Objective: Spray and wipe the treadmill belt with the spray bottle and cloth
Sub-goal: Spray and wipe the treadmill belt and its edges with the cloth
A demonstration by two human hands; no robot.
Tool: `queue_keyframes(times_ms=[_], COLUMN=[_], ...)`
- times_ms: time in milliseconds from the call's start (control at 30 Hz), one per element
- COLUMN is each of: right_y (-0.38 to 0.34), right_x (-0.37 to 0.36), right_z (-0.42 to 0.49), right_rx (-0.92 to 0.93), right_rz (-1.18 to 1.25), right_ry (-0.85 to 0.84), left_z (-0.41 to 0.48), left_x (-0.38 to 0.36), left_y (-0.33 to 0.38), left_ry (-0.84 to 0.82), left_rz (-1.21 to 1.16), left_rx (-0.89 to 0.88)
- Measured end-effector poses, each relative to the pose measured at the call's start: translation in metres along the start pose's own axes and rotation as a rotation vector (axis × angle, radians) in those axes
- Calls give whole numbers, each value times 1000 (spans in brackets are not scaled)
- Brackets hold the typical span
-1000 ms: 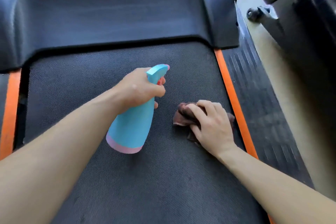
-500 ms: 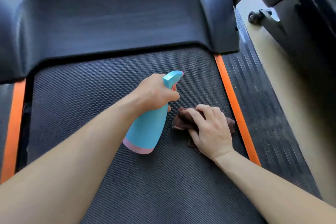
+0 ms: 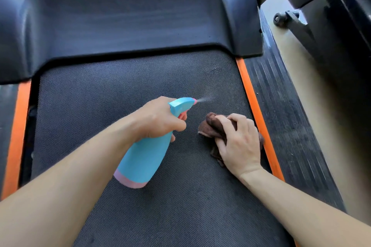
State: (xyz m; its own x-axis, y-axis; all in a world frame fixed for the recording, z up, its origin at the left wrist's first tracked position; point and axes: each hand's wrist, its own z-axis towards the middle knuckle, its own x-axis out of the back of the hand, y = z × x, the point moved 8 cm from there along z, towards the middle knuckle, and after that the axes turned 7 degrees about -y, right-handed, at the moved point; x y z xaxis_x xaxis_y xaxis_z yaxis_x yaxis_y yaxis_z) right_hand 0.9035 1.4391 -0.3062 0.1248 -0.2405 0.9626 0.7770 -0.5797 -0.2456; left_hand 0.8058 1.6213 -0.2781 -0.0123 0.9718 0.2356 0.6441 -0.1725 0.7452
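Note:
The dark textured treadmill belt [image 3: 104, 94] fills the middle of the head view. My left hand [image 3: 158, 119] grips a light blue spray bottle [image 3: 144, 158] with a pink base, tilted with its nozzle toward the upper right. A fine mist leaves the nozzle over the belt. My right hand [image 3: 240, 142] presses a crumpled brown cloth [image 3: 212, 126] flat on the belt near the right edge, just right of the bottle.
Orange strips [image 3: 251, 94] border the belt on both sides, with ribbed black side rails [image 3: 281, 110] outside them. The black motor cover [image 3: 124, 22] rises at the far end. A small wheel [image 3: 280, 19] and dark frame stand on the tan floor at the right.
My left hand carried the bottle right and toward the cloth, and mist now comes from its nozzle. The view tilted so the motor cover sits lower. The right hand stayed on the cloth.

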Motion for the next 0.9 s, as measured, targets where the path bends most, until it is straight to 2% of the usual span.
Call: queue_keyframes(times_ms=[67,167,367,500,600,767,900], right_y=[0,3,-5,0,-4,7,7], right_x=[0,0,-16,-19,-18,-12,-14], right_z=[-10,-5,104,179,162,88,148], right_rx=[57,19,41,-144,-184,69,-109], right_rz=[-18,-11,-83,-93,-81,-111,-134], right_ry=[-11,-6,-12,-72,-79,-89,-22], left_z=[-2,-3,-3,-5,-8,-12,-12], left_x=[-1,3,30,34,33,35,37], left_y=[0,0,-5,-3,-6,-9,-11], left_ry=[-10,5,139,180,183,193,216], left_rz=[-28,-125,-140,-128,-167,-196,-176], left_rx=[-28,-57,-20,-18,-25,-34,-18])
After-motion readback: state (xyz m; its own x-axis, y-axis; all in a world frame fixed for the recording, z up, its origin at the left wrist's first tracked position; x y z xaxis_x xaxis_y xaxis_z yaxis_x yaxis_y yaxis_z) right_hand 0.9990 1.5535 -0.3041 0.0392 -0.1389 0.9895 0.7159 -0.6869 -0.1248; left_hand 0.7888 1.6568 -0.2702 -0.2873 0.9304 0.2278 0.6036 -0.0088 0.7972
